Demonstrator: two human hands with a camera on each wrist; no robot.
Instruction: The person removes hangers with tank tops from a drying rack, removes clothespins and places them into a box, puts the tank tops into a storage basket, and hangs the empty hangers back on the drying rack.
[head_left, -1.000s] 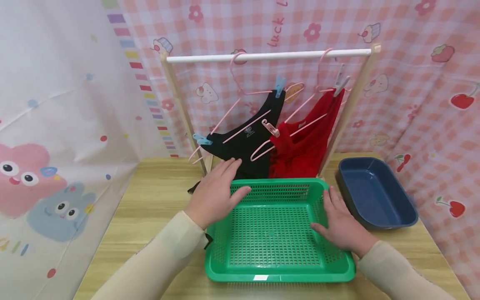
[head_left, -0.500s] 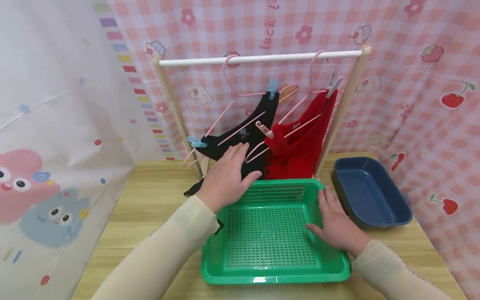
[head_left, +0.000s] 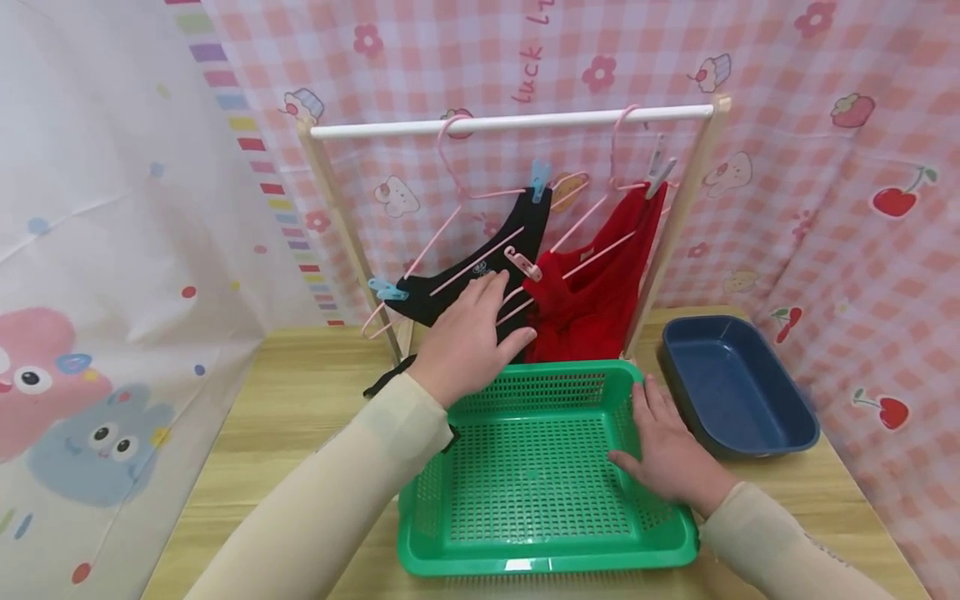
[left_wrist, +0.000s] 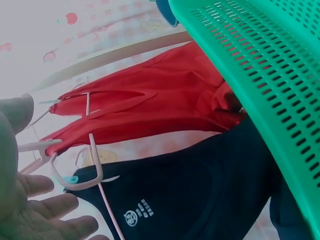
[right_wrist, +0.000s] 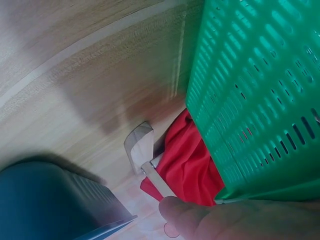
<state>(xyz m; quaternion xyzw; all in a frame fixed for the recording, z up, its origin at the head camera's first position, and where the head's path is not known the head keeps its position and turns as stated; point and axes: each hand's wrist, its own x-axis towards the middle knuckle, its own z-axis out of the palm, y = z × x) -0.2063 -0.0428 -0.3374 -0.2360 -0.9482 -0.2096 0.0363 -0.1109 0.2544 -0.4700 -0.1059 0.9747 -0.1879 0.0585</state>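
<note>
Above the back left of a green plastic basket, my left hand reaches forward with its fingers extended and nothing in them. It is in front of a black tank top, which hangs from a pink hanger by light blue clothespins. I cannot tell whether the fingers touch it. My right hand rests on the basket's right rim, fingers straight. Beside the black top hangs a red garment on another pink hanger, with a pink clothespin and a whitish clothespin on its straps.
Both hangers hook over the white rod of a wooden rack that stands behind the basket. A dark blue basin sits at the right on the wood-grain table. Patterned cloth encloses the back and sides.
My left hand has moved right and forward, from the black top's lower left to near the pink clothespin. The right hand stays on the basket's rim. The head view has shifted slightly.
</note>
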